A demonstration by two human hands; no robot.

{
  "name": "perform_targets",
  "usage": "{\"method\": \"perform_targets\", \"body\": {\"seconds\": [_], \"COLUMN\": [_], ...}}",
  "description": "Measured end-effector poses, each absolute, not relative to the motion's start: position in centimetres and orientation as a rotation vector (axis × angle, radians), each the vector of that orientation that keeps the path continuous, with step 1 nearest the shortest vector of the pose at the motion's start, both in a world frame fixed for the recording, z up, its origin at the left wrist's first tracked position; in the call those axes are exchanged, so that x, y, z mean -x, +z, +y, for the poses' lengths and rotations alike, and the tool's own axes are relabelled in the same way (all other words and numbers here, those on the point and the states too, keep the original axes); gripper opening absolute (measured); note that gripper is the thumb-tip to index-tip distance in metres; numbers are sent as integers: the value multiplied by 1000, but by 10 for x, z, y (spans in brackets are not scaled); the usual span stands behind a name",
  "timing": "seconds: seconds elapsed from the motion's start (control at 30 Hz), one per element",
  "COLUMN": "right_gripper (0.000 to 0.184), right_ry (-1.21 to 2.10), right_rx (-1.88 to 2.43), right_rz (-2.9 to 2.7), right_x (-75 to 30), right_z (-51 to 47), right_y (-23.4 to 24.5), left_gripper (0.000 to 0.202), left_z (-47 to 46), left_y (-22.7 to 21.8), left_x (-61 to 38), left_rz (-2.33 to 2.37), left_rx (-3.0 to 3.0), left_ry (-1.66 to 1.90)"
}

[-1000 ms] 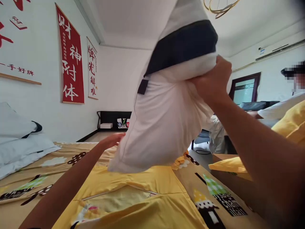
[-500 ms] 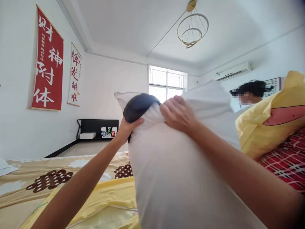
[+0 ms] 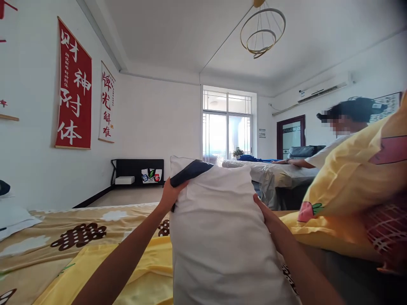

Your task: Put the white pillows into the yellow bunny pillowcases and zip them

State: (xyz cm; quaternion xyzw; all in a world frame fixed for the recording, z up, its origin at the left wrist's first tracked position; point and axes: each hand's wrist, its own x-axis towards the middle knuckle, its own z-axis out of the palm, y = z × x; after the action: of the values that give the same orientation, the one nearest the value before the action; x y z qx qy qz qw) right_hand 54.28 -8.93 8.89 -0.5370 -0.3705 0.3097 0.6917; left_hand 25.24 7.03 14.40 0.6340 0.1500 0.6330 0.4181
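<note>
A white pillow (image 3: pixel 219 224) stands upright in front of me, its surface creased. At its upper left corner my left hand (image 3: pixel 171 192) grips the edge together with a dark, smooth piece (image 3: pixel 192 171) whose kind I cannot make out. My right hand (image 3: pixel 261 207) clasps the pillow's right edge, with most of its fingers hidden behind. Below and to the left, a yellow cloth (image 3: pixel 149 271) lies spread on the bed under the pillow.
A beige blanket with brown dotted patches (image 3: pixel 79 235) covers the bed. At right, a yellow pillow with a strawberry print (image 3: pixel 343 190) stands close by. Beyond, a person (image 3: pixel 352 123) reaches over a plastic-covered surface (image 3: pixel 282 173). A low black bench (image 3: pixel 133 171) is against the far wall.
My right hand has moved from the pillow's top to its right edge. The pillow's top has come lower and straighter. The view has shifted, showing more of the room at right.
</note>
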Motion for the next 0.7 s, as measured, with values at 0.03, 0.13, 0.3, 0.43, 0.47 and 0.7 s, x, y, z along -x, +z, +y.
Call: {"method": "perform_targets", "body": {"seconds": [0.03,0.13,0.3,0.43,0.47,0.7], "right_gripper": [62,60,53,46,45,43], "right_ry": [621,67,-988,-1357,-1390,-1282], "right_rx": [1219,1352,1573,1437,1419,1354], "right_rz": [-880,-1040,-1533,-1986,-2042,-2268], "right_x": [-539,-513,-419,-358,-350,-332], "right_z": [-80,-49,-22,-24,-24,-1], "right_y": [99,137,157,139,136,123], "left_gripper": [55,59,59,67,69,75], "left_z": [76,87,91,88,86,90], "left_y": [146,154,161,160,160,151], "left_x": [-246,-227,-217,-200,-193,-161], "left_rz": [497,1112,1304,986,915,1190], "left_rx": [-1745,-2108,-2201,-1901,-1848,-2050], "left_ry": [1629,1589,1472,1473,1381,1446]}}
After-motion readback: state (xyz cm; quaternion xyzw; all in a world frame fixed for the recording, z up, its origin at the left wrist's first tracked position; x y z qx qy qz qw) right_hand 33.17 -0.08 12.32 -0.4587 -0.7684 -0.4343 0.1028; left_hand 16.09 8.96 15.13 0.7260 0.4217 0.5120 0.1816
